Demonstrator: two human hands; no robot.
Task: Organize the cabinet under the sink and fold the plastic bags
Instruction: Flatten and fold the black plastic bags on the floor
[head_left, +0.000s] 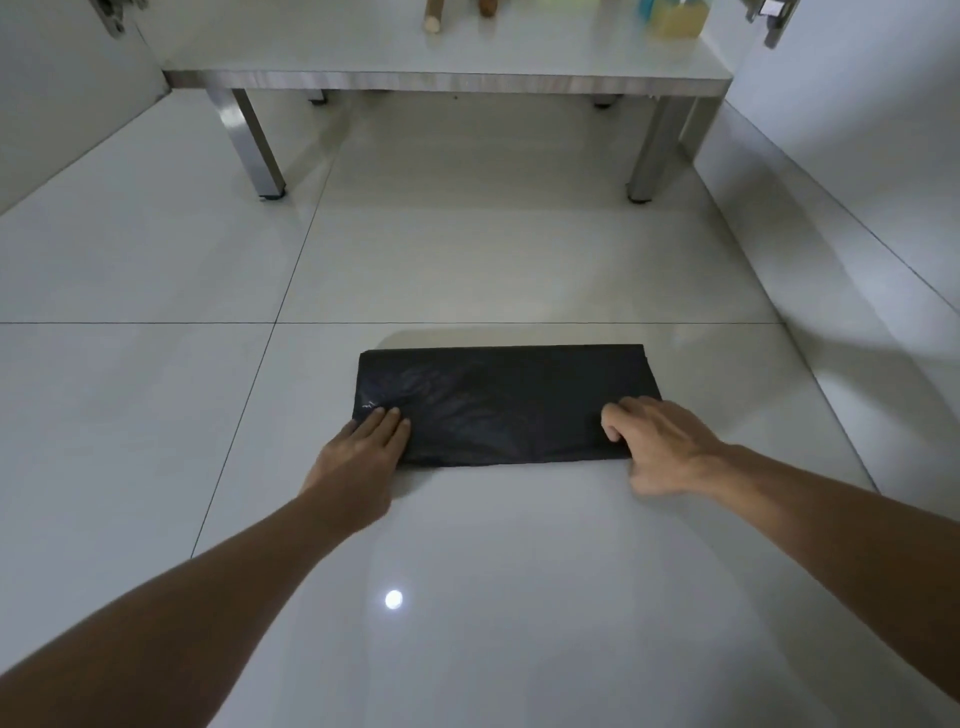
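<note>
On the glossy tiled floor (156, 395), a folded black plastic bag (509, 402) is laid flat. Its near-left corner is pressed by the left hand (358, 457) with straight fingers; its near-right edge is gripped by the right hand (660, 441), fingers curled. Beyond, the steel-legged cabinet shelf (447, 80) is seen, well apart.

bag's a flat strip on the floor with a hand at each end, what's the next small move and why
Probably fold the right end over toward the left. The black plastic bag already lies as a flat band on the floor tiles; the left hand presses its left end with straight fingers, anchoring it, while the right hand curls round the right end.
</note>
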